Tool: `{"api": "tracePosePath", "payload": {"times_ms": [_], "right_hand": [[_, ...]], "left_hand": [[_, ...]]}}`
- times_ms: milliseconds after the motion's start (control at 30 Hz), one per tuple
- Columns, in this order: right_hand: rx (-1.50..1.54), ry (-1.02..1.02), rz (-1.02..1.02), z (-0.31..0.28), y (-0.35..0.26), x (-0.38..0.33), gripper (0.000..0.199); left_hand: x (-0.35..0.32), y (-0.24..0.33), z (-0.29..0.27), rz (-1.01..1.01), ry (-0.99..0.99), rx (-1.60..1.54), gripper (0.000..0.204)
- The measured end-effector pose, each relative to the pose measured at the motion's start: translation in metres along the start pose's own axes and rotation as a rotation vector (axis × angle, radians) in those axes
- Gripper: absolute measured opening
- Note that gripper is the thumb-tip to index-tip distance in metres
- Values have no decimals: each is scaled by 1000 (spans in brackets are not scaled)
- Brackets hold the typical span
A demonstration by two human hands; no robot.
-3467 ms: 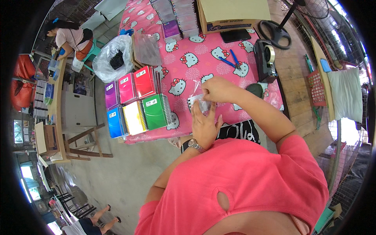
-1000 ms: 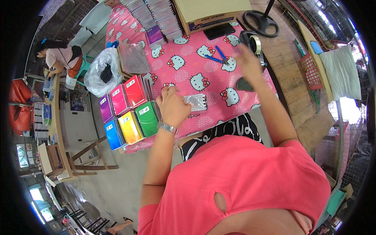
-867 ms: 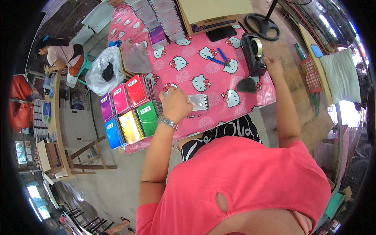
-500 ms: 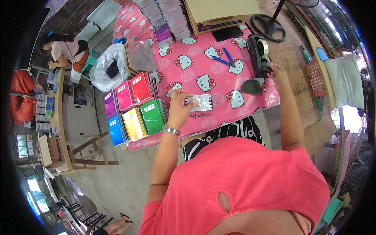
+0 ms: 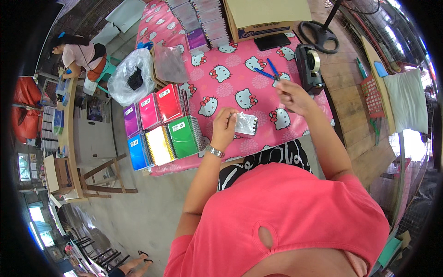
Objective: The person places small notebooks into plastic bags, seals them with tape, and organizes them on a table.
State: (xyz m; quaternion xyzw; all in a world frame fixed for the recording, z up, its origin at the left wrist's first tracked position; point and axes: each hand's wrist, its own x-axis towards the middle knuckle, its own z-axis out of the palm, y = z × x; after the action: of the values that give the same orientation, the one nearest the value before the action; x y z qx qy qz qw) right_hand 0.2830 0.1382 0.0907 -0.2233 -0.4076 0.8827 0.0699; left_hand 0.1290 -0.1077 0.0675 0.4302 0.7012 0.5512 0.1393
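Note:
My left hand [image 5: 224, 127] is closed on the left end of a small ring-bound notepad pack [image 5: 247, 124] in clear, shiny plastic, low over the table's near edge. To its right, my right hand [image 5: 295, 97] hovers with the fingers curled together in a pinch. Whatever lies between those fingertips is too small to make out. Just beyond them rest blue-handled pliers [image 5: 267, 70], partly covered by the hand. A black tape dispenser [image 5: 308, 69] with a roll of clear tape stands at the table's right edge.
Spiral notebooks [image 5: 168, 104] in several colours lie in two rows at left, near a clear plastic bag [image 5: 131, 78]. Stacked wrapped notebooks [image 5: 198, 18], a cardboard box [image 5: 267, 21] and a black phone [image 5: 272, 42] are at the back. A person [image 5: 78, 57] sits far left.
My right hand has left the tape dispenser and come left and nearer, covering the place of a dark green item. My left hand has shifted slightly right with the notepad pack.

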Motion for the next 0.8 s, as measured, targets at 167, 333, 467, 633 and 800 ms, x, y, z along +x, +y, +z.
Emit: {"api": "tracePosePath", "payload": {"times_ms": [167, 333, 467, 633, 800], "right_hand": [[-1091, -444, -47, 92, -12, 51, 33], [-1635, -710, 68, 94, -8, 88, 43], [-1240, -655, 408, 57, 21, 101, 48], [-553, -480, 633, 26, 76, 78, 49], [-802, -223, 253, -11, 112, 58, 11]], "left_hand": [[2, 0, 3, -21, 13, 15, 8], [1, -3, 6, -8, 43, 23, 7], [-2, -5, 10, -122, 124, -155, 11], [-5, -8, 7, 84, 83, -70, 19], [-8, -9, 1, 145, 19, 6, 36]]}}
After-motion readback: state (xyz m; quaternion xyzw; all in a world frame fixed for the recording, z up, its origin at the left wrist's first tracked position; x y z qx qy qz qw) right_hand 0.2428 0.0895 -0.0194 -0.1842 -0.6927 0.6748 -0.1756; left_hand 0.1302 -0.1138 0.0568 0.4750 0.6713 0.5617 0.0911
